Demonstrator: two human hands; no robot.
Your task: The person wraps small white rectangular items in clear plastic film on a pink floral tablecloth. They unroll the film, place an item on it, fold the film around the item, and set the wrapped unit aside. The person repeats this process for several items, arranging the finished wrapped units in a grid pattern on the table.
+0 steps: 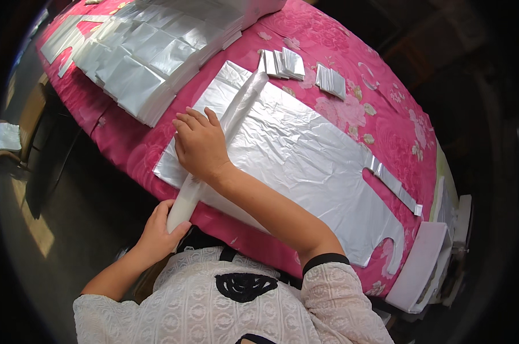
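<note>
Head view looks down on a table draped in a pink floral cloth [380, 103], where a stack of silvery-white plastic carrier bags [305, 155] lies flat with its handle cut-outs pointing away to the person's right. Along the stack's left side the plastic has been gathered into a tight roll [225, 137] that runs from the far edge of the bags down past the table's near edge. The right hand [199, 143] lies palm down across this roll, fingers together and slightly curled, pressing it against the flat sheet — likely so the roll cannot spring open. The left hand [162, 226], below the table edge, wraps its fingers around the roll's lower end, which overhangs the cloth (a grip that keeps the tube taut and straight). Beyond the bags, on the far left, rows of folded bag bundles [144, 57] overlap like tiles, and a few small folded packets [305, 69] sit apart near the far edge — sorted clear of the working area, it seems.
</note>
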